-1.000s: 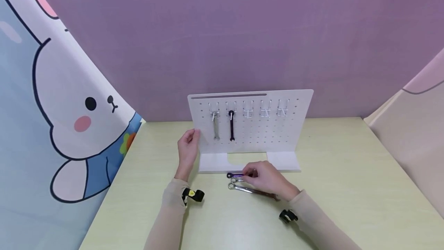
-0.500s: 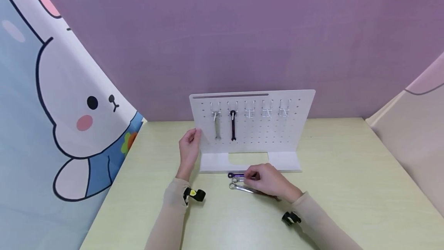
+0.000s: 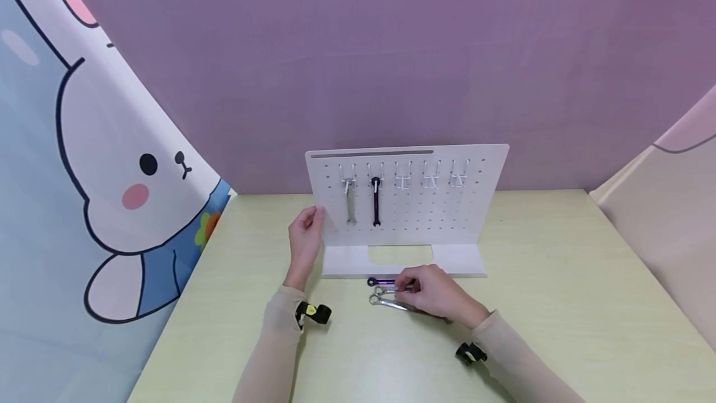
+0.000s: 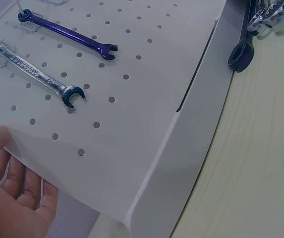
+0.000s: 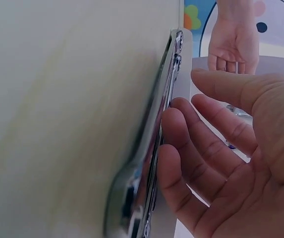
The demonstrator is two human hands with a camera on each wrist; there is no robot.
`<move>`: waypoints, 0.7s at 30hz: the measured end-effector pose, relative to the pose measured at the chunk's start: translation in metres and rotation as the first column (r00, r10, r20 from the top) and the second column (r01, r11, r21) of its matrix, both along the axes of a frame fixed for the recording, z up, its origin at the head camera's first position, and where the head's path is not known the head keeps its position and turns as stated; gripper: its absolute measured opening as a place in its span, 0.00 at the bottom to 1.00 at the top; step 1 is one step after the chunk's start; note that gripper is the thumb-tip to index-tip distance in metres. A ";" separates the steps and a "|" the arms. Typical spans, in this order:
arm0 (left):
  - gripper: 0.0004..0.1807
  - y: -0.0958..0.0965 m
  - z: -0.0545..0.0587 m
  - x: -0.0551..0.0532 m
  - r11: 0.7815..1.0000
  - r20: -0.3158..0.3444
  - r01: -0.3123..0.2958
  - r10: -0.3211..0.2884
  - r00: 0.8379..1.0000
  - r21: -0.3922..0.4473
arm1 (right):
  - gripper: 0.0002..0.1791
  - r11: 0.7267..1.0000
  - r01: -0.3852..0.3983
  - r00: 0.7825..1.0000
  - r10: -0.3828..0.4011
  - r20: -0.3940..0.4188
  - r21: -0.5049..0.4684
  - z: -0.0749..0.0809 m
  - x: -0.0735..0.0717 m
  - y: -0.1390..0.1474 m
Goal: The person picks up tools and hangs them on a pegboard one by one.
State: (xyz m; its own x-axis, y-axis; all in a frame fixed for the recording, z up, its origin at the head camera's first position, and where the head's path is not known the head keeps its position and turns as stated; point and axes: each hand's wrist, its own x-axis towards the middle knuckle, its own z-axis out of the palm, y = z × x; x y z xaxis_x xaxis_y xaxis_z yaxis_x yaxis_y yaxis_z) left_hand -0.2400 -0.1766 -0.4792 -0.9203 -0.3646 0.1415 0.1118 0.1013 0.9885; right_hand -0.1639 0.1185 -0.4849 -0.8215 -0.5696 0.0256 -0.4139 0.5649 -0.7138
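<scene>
My left hand (image 3: 304, 238) holds the left edge of a white pegboard (image 3: 447, 213), thumb at the front face and fingers behind it. On its two leftmost hooks hang a silver wrench (image 4: 32, 69) and a dark purple wrench (image 4: 67, 32). At the foot of the board lie a purple wrench (image 3: 383, 282), a short silver wrench (image 3: 385, 291) and a longer silver wrench (image 3: 394, 305). Over them is my right hand (image 3: 439, 294), its thumb and loosely bent fingers apart in the right wrist view, fingertips close against the wrenches. It hides their middle parts.
Three white wire hooks (image 3: 430, 180) to the right on the board carry nothing. The board's base (image 3: 344, 261) has a cut-out at its middle. Everything stands on a pale wooden table (image 3: 559, 291), with a purple curtain (image 3: 391, 61) behind and a rabbit-print cloth (image 3: 112, 204) at left.
The head view has shifted very slightly. Both hands stay at nearly the same places, and the wrenches lie as before.
</scene>
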 end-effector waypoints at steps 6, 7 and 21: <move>0.18 0.000 0.000 0.000 1.000 0.012 0.002 -0.002 1.000 -0.001 | 0.05 1.000 -0.004 1.000 0.004 0.016 -0.001 -0.002 0.000 0.001; 0.18 -0.001 0.000 0.000 1.000 0.012 0.002 -0.002 1.000 0.001 | 0.05 1.000 -0.005 1.000 0.005 0.020 -0.003 -0.002 0.000 0.001; 0.18 0.000 0.002 0.001 1.000 0.010 -0.001 0.001 1.000 -0.009 | 0.10 0.999 0.049 0.999 -0.049 -0.003 0.006 0.001 0.003 0.006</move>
State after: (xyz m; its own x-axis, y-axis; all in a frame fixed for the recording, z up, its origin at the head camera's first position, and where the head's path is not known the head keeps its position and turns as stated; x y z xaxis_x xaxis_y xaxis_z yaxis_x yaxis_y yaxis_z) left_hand -0.2395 -0.1763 -0.4777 -0.9214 -0.3643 0.1357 0.1020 0.1103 0.9886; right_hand -0.1611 0.1246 -0.4841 -0.8483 -0.5290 0.0247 -0.3877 0.5887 -0.7093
